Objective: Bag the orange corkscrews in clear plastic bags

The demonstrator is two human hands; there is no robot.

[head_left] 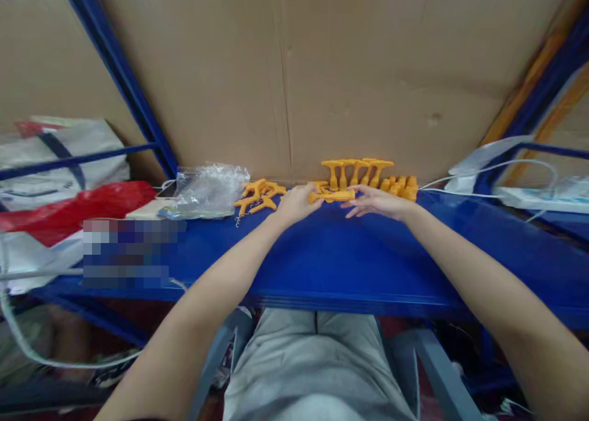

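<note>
Blue tabletop (345, 261): left hand (297, 206) grips orange piece (339, 196), right hand (375, 202) spread.

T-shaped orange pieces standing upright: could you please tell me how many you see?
5 visible T-shaped orange pieces, all side by side in one row before the cardboard, beyond the right hand; more may be hidden.

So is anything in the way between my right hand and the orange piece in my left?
Nothing visible: the right hand, fingers open, is close beside the free end of the orange piece, and the left hand holds the other end. The upright T-shaped pieces stand behind, not between.
</note>
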